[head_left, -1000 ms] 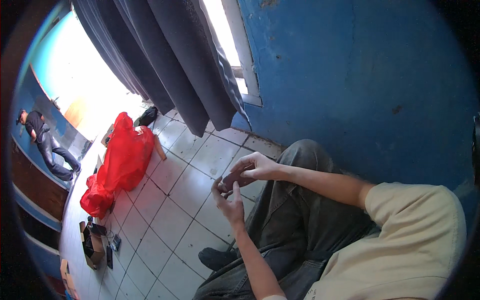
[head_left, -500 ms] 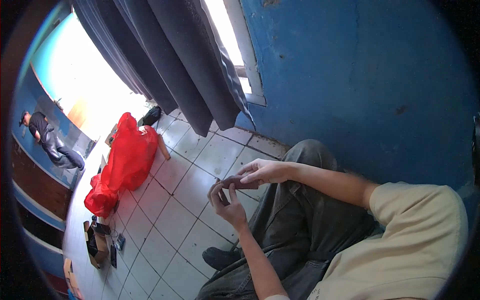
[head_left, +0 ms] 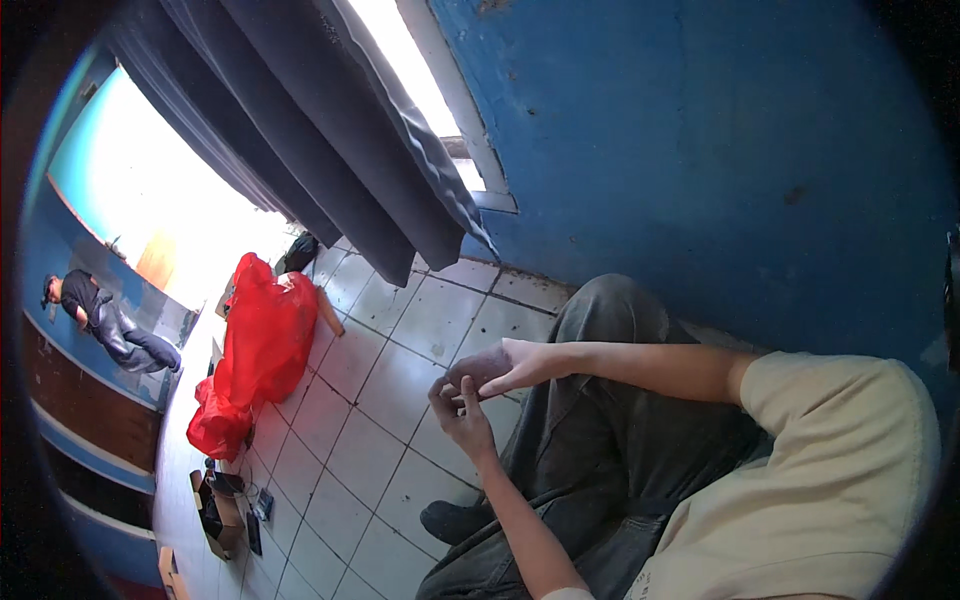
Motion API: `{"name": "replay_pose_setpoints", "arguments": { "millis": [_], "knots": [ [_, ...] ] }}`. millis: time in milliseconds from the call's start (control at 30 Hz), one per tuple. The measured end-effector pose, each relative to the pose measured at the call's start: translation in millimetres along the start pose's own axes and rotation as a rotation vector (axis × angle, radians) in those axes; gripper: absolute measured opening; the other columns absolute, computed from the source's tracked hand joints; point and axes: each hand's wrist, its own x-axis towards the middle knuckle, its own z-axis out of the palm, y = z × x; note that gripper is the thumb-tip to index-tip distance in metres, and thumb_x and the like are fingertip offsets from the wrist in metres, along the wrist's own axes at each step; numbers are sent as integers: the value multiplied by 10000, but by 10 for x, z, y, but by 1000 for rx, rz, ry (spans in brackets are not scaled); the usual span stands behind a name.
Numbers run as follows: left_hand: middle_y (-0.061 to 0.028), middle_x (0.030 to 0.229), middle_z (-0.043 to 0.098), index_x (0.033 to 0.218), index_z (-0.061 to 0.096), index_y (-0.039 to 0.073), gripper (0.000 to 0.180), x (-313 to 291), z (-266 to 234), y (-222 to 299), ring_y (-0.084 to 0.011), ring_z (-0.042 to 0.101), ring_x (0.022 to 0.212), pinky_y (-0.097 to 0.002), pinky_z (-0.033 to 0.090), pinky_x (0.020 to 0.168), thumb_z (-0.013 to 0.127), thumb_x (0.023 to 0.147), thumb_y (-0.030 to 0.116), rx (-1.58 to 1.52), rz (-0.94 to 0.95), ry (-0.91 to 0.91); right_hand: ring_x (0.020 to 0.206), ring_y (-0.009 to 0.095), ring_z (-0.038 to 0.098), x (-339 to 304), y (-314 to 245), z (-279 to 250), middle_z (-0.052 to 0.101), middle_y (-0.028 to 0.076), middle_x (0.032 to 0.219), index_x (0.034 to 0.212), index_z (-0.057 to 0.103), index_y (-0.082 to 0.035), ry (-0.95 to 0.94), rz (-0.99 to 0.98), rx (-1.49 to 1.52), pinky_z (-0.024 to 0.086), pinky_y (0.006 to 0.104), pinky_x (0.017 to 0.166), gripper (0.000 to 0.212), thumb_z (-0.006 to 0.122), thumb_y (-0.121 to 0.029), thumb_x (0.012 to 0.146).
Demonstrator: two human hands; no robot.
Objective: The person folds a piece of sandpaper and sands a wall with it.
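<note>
Between my two hands is a dull brown flattened piece (head_left: 481, 368), shaped like a lump or thick slab; what it is made of I cannot tell. My right hand (head_left: 532, 363) grips its near end, with the thumb along the lower side and the other fingers mostly hidden behind it. At the far end, my left hand (head_left: 464, 418) has its fingers curled up against the piece, thumb and fingertips touching its lower edge. Both hands are held in front of my bent knee, above the tiled floor.
Crossed legs in dark trousers (head_left: 600, 450) lie below my arms. A blue wall (head_left: 700, 180) rises close on the right, beside a dark curtain (head_left: 330, 130). Red cloth or plastic (head_left: 265, 335) and an open cardboard box (head_left: 219, 512) sit on the floor; another person (head_left: 105, 320) stands far left.
The brown piece has been turned, so a broader face of it shows. My right hand has rotated with it, and my left fingers have shifted along its end. The whole view has shifted slightly.
</note>
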Motion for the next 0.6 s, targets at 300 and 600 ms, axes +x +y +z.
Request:
{"name": "replay_pose_setpoints", "arguments": {
  "millis": [300,600],
  "knots": [
    [-75,899,572,1261,427,68,387,-100,233,25,-125,564,722,-247,455,546,498,932,258,30,-125,-176,1174,191,490,-10,-11,-45,501,135,1287,1348,361,-31,442,-273,-259,388,311,997,438,418,-18,914],
    [-52,700,552,1187,492,80,276,-75,23,-460,-103,532,623,-232,419,522,468,931,183,323,-32,-379,1189,243,481,-1268,-861,-652,498,86,1294,1356,377,-120,1092,-325,-1174,403,368,1004,550,471,14,830]
  ]
}}
